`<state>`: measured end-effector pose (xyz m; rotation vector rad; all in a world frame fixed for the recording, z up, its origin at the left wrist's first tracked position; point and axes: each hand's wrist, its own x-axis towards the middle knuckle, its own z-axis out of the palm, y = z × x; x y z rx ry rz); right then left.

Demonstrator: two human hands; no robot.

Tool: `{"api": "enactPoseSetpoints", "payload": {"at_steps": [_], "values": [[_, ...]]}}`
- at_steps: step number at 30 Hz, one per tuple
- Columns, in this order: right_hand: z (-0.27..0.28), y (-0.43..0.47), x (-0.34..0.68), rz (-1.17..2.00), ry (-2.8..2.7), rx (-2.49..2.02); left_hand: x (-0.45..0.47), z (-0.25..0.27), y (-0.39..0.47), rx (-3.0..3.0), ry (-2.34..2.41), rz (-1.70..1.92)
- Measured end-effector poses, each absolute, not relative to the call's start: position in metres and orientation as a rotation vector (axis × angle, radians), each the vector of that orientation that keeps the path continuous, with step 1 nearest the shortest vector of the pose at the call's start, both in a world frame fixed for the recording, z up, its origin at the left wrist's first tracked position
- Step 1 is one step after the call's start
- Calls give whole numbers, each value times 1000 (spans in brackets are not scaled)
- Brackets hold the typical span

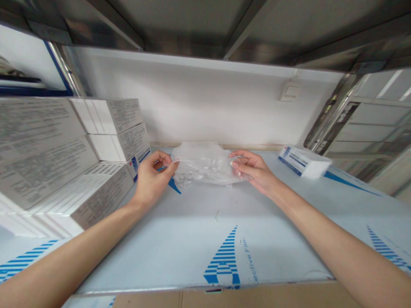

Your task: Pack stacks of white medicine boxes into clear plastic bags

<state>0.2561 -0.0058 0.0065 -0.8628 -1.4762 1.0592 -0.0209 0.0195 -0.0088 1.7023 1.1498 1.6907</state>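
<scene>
A clear, crinkled plastic bag (205, 164) rests on the shelf near the back wall. Small whitish pieces show through its lower left part, too blurred to name. My left hand (156, 173) pinches the bag's left edge between thumb and fingers. At the opposite edge, my right hand (252, 169) grips the plastic with thumb and fingertips. Both forearms reach in from the lower corners.
Stacked white printed boxes (112, 115) fill the left side, close to my left wrist. One white-and-blue box (302, 161) sits on the right. The shelf surface (180, 248) wears printed protective film. Overhead hangs a metal shelf (192, 25); a wall switch (290, 91) is behind.
</scene>
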Motion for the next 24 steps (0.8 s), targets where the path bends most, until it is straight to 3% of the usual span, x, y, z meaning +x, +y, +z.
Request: {"api": "enactPoseSetpoints", "payload": {"at_steps": [24], "values": [[21, -6, 264, 1041, -1247, -794, -25, -14, 26, 1558, 1098, 1825]]}}
